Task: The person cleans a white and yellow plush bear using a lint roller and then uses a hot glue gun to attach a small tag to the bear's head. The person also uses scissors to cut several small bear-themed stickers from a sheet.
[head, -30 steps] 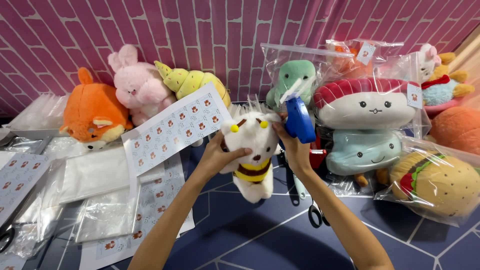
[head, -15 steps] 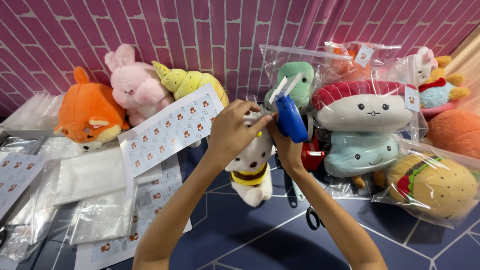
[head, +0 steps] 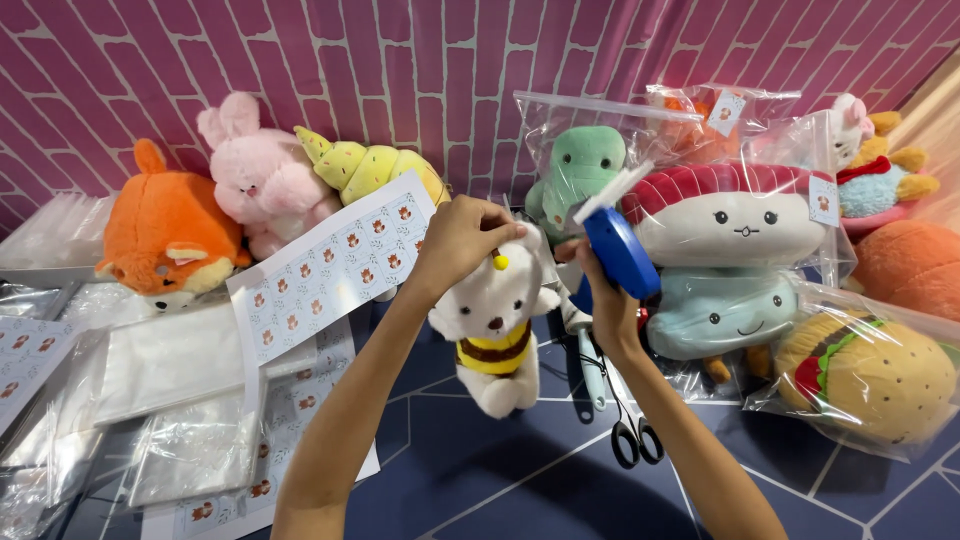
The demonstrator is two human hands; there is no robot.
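Observation:
My left hand (head: 462,240) grips the top of a small white plush bear (head: 492,325) with a yellow striped body, holding it up so it hangs facing me. My right hand (head: 600,300) holds a blue tagging gun (head: 618,245) right next to the bear's head, its white tip pointing up and left. The two hands nearly touch above the toy.
A sticker sheet (head: 330,265) leans by plush toys: an orange fox (head: 170,235), pink bunny (head: 265,185), yellow-green toy (head: 370,165). Bagged plush toys (head: 735,225) pile at right, with a burger plush (head: 870,375). Scissors (head: 630,430) lie on the dark blue surface. Clear bags (head: 150,370) spread at left.
The left hand moved from the bear's side to its top, and the bear now hangs lower. The tagging gun shifted slightly right and tilted.

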